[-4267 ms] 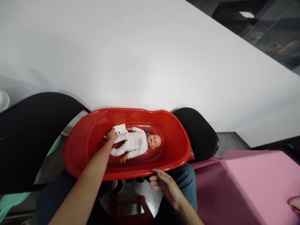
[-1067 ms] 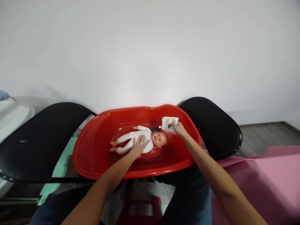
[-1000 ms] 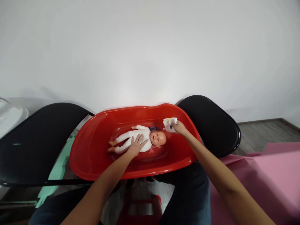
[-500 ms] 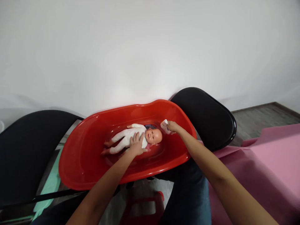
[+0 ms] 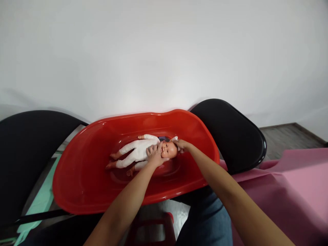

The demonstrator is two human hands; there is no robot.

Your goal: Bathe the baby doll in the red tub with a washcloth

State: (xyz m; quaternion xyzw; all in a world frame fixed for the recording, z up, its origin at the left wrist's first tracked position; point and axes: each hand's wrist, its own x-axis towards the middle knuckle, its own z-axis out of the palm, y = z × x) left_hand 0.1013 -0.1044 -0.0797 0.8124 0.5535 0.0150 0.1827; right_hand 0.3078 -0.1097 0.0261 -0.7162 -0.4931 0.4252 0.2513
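A baby doll [image 5: 137, 152] in a white long-sleeved suit lies on its back inside a red plastic baby bath [image 5: 82, 177], with its head to the right. My left hand [image 5: 155, 155] curls around the doll's chin and neck. My right hand [image 5: 181, 145] rests against the top of the doll's head. A small white cloth [image 5: 175, 138] is pinched in that hand, with only a corner showing and the rest hidden by my fingers.
The bath sits across two black padded seats [image 5: 228, 136], with a pink sheet [image 5: 287, 194] to the right and a mint green mat [image 5: 38, 201] to the left. Below are my jeans-clad knee [image 5: 207, 222] and a red stool [image 5: 151, 230].
My left hand has moved from the doll's chest up to its chin. My right hand has brought the white cloth from beside the bath's inner wall to the doll's head.
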